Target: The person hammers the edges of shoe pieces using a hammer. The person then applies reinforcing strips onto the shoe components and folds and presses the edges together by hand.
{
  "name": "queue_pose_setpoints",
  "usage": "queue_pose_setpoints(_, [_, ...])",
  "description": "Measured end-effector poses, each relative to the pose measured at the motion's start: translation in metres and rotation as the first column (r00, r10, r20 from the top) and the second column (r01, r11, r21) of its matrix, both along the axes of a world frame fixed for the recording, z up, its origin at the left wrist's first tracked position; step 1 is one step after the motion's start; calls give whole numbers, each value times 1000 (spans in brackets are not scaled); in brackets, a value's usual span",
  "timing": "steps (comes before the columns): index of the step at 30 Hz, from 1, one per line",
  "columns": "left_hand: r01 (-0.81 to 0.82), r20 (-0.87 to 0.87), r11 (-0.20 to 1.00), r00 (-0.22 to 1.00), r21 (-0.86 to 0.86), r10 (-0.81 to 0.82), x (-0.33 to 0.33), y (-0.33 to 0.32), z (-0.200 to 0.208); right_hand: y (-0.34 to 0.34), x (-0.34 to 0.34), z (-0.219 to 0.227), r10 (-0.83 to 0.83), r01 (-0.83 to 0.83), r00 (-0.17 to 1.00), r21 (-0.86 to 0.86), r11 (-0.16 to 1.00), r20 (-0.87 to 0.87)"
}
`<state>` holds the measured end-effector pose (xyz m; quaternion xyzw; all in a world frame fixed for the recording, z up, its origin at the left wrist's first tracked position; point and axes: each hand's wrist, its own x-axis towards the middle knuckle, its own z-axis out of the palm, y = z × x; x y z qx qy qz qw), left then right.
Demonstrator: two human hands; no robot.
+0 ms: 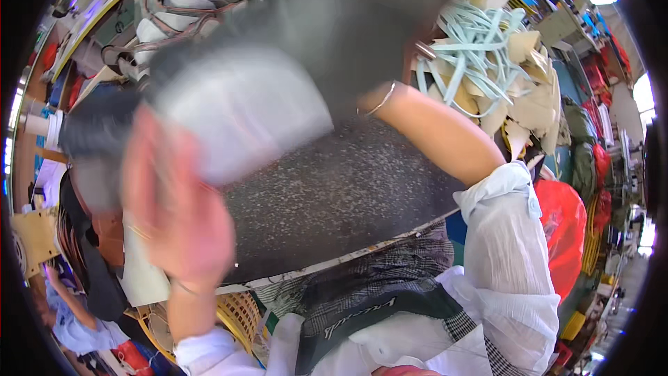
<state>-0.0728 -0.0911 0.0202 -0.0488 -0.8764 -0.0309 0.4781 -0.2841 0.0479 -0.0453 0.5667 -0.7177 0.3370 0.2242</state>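
A large dark grey sheet-like piece (348, 14), smeared by motion, is raised over the worktable. A light grey-white rounded panel (243, 108) shows at its lower left, seemingly part of the same piece. Beside that panel's left edge is my left hand (188, 216), its fingers pointing up and blurred; whether they grip it I cannot tell. My right forearm (445, 132), in a rolled white sleeve, reaches up to the dark piece, which hides my right hand. Below lies the speckled dark tabletop (334, 195).
Pale blue strips (480, 49) and beige scraps (539, 90) are heaped at the far right. Several curved grey-and-dark pieces (181, 17) lie at the far left. A red plastic bag (562, 230) stands right of my arm, and a yellow basket (240, 313) sits under the table's near edge.
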Motion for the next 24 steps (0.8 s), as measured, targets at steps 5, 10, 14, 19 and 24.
queue_pose_setpoints(5, [259,559,933,748,249,-357,85,36,-81,101,-15,47,-131,133,991,295,946,-27])
queue_pose_setpoints(10, [241,387,815,786,527,-483,91,73,-95,197,2,53,-472,599,798,585,547,-375])
queue_pose_setpoints(14, [210,399,892,836,400,-376,98,91,-74,212,23,76,-469,435,879,253,864,92])
queue_pose_setpoints(19, [63,296,511,751,857,-590,80,117,-48,157,149,104,-35,-165,744,234,958,667])
queue_pose_setpoints(24, [236,404,693,668,681,-625,93,99,-25,173,155,65,390,-554,538,-35,832,747])
